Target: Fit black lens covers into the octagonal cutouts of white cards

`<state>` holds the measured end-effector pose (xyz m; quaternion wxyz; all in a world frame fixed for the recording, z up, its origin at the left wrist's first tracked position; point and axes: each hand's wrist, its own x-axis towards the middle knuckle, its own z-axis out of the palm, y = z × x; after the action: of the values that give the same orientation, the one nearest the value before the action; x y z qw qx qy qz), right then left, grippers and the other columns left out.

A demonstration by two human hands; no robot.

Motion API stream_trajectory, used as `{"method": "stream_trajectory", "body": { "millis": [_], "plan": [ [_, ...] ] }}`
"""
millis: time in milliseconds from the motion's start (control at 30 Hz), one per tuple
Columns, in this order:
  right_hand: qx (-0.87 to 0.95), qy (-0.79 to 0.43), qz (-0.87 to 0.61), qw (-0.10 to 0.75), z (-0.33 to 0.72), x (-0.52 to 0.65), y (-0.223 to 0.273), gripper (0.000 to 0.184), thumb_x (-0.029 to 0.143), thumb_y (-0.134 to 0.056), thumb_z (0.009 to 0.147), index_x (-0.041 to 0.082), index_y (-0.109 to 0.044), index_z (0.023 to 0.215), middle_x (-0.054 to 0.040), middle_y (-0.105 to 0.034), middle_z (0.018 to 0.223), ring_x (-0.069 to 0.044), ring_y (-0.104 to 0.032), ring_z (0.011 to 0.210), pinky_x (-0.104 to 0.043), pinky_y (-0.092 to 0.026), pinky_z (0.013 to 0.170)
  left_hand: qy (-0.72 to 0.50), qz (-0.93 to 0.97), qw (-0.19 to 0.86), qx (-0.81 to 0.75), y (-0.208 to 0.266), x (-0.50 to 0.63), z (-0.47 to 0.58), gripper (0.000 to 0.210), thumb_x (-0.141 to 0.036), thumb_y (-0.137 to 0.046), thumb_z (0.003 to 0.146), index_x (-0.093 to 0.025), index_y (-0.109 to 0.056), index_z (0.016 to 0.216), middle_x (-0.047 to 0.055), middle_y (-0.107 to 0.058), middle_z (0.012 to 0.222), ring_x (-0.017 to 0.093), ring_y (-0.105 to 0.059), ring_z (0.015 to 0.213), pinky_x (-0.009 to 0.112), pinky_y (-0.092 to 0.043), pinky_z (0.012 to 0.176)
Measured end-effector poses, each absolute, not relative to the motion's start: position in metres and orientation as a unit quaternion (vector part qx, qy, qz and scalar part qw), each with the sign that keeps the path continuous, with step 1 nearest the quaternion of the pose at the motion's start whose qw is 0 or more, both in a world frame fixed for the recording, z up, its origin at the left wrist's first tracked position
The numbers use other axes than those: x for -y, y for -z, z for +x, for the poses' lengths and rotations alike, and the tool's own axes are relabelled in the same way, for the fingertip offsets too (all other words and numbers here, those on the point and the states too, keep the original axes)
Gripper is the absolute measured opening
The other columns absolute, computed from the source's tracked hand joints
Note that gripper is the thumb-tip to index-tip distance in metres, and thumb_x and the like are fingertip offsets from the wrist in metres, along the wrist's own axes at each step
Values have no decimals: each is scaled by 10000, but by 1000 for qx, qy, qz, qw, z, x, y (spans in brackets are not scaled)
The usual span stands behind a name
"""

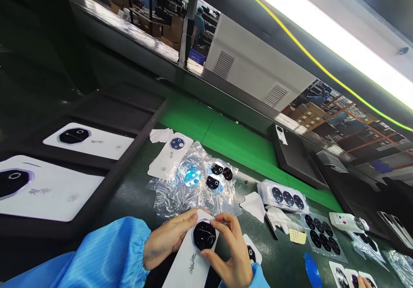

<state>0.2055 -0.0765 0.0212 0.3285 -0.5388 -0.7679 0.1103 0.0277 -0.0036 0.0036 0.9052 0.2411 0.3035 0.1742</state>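
Observation:
A white phone back panel [185, 265] with a large round black camera cover [204, 235] near its top edge is tilted in front of me. My left hand [169, 238] grips the panel's upper left edge, thumb on top. Around the black cover, the thumb and index finger of my right hand [232, 248] press at its rim; the cover sits on the panel. Just beyond my hands, clear plastic bags [167, 197] carry black camera discs [213, 182] and a blue spotted disc [192, 176]. Partly behind my right wrist lies another white panel [256, 253].
On the left, a black tray [106, 174] holds white panels [87, 139]. Another panel [167, 157] lies beyond the bags. Rightward are stacked black discs [288, 197], a cloth [253, 206], a yellow sticker sheet [297, 236], a bottle [345, 222] and another person's hand [364, 282].

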Motion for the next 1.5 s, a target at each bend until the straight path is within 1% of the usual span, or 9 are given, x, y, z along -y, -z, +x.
{"method": "stream_trajectory", "body": {
  "millis": [167, 300, 400, 667, 767, 933, 1133, 1400, 1500],
  "plan": [
    [767, -118, -542, 321, 205, 75, -18, 392, 319, -678, 830, 222, -540, 1184, -93, -526, 1058, -223, -602, 972, -338, -573, 804, -172, 246, 904, -304, -3, 4, 28, 858, -694, -783, 527, -192, -588, 1196, 91, -675, 1103, 304, -589, 1081, 334, -477, 801],
    [769, -122, -543, 315, 205, 74, -18, 381, 326, -663, 843, 221, -544, 1190, -93, -522, 1059, -223, -597, 975, -336, -569, 795, -170, 248, 903, -307, -4, 3, 28, 891, -696, -779, 531, -182, -565, 1225, 81, -686, 1061, 271, -615, 1014, 300, -474, 761],
    [770, -127, -541, 313, 205, 73, -18, 381, 326, -655, 849, 220, -547, 1198, -93, -527, 1057, -219, -594, 962, -334, -566, 786, -166, 245, 904, -308, -6, 2, 28, 916, -702, -781, 518, -171, -559, 1230, 87, -687, 1053, 275, -612, 1022, 301, -473, 771],
    [760, -142, -539, 334, 208, 71, -17, 391, 283, -701, 812, 237, -564, 1175, -83, -545, 1039, -220, -597, 942, -349, -567, 786, -164, 246, 899, -322, -6, 2, 29, 896, -706, -790, 492, -187, -590, 1194, 82, -686, 1045, 264, -623, 963, 310, -474, 755],
    [763, -146, -535, 333, 209, 71, -17, 365, 316, -668, 839, 231, -568, 1180, -88, -543, 1041, -216, -596, 942, -342, -567, 781, -162, 248, 901, -318, -7, 2, 29, 873, -697, -785, 519, -189, -587, 1200, 82, -685, 1042, 271, -619, 977, 310, -475, 756],
    [774, -148, -521, 328, 210, 68, -17, 397, 405, -646, 846, 242, -569, 1200, -81, -542, 1030, -206, -593, 912, -340, -561, 772, -166, 244, 907, -299, -4, 3, 28, 833, -666, -776, 577, -176, -575, 1219, 97, -676, 1067, 292, -603, 1026, 318, -475, 782],
    [786, -138, -510, 322, 212, 63, -20, 389, 486, -556, 884, 228, -577, 1175, -74, -550, 992, -189, -591, 886, -312, -551, 751, -167, 249, 904, -305, -4, 2, 29, 790, -676, -777, 562, -195, -608, 1165, 91, -654, 1133, 275, -618, 977, 325, -471, 793],
    [790, -141, -510, 309, 215, 64, -17, 388, 362, -672, 835, 238, -564, 1186, -74, -552, 1018, -198, -598, 909, -326, -559, 764, -162, 249, 909, -294, -4, 3, 28, 814, -675, -759, 595, -178, -574, 1213, 89, -670, 1048, 265, -609, 966, 300, -464, 750],
    [792, -136, -509, 309, 215, 64, -17, 389, 355, -679, 830, 237, -562, 1182, -75, -551, 1016, -202, -600, 907, -327, -563, 756, -161, 249, 905, -305, -3, 3, 28, 821, -683, -768, 571, -187, -585, 1200, 80, -675, 1028, 257, -613, 944, 303, -467, 746]
  ]
}}
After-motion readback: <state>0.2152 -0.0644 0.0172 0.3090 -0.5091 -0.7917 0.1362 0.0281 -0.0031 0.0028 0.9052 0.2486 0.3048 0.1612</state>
